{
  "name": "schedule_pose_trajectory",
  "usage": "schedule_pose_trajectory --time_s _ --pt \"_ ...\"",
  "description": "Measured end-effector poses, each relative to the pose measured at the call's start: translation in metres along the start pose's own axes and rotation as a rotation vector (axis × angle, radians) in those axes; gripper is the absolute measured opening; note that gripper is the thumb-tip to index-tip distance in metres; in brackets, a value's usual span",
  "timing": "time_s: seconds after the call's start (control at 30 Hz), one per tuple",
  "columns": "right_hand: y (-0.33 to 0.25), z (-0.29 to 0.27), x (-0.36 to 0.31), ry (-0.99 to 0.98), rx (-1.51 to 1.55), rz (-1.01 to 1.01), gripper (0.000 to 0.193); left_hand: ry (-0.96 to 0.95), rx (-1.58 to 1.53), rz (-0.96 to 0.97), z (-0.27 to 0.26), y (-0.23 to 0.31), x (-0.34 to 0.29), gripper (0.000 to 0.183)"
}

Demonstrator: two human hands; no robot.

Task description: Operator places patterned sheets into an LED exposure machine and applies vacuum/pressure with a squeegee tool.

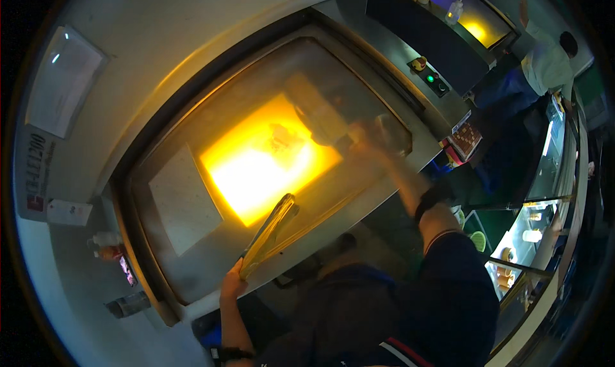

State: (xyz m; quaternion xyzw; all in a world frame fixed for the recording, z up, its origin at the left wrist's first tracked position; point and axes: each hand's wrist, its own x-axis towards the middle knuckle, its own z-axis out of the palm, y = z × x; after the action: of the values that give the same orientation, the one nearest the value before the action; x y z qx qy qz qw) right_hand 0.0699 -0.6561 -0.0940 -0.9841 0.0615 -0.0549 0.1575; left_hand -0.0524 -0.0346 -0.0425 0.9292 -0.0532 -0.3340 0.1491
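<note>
At the near edge of a light table, my left hand (pixel 233 282) is closed on the lower end of a folded, shiny yellowish sheet (pixel 268 236). The sheet slants up toward the bright yellow lit panel (pixel 253 175). Past the panel's right edge, my right hand (pixel 368 141) is smeared by motion. It appears gripped around a broad, flat, pale thing (pixel 323 117) whose kind the blur hides. That thing overlaps the panel's upper right corner. A darker, uneven patch (pixel 280 138) shows on the lit area beside it.
A pale flat sheet (pixel 184 200) lies left of the panel. A dark raised rim (pixel 144 264) borders the table. A control box (pixel 429 77) with a green light stands at right. Farther right, a person (pixel 544 66) stands near another lit table (pixel 477 24) and lit shelves (pixel 525 239).
</note>
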Motion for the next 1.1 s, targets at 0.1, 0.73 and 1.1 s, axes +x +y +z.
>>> schedule_pose_trajectory --time_s 0.1,0.73,1.1 --pt "0.123 -0.140 0.011 0.040 -0.121 0.792 0.070 0.046 0.004 0.033 0.014 0.052 0.008 0.072" --pt "0.375 -0.163 0.025 -0.630 -0.494 0.606 0.087 -0.004 0.259 0.006 0.063 0.161 0.001 0.076" --pt "-0.001 0.005 -0.289 -0.136 -0.229 -0.007 0.075 -0.024 0.294 -0.010 0.023 -0.016 -0.001 0.083"
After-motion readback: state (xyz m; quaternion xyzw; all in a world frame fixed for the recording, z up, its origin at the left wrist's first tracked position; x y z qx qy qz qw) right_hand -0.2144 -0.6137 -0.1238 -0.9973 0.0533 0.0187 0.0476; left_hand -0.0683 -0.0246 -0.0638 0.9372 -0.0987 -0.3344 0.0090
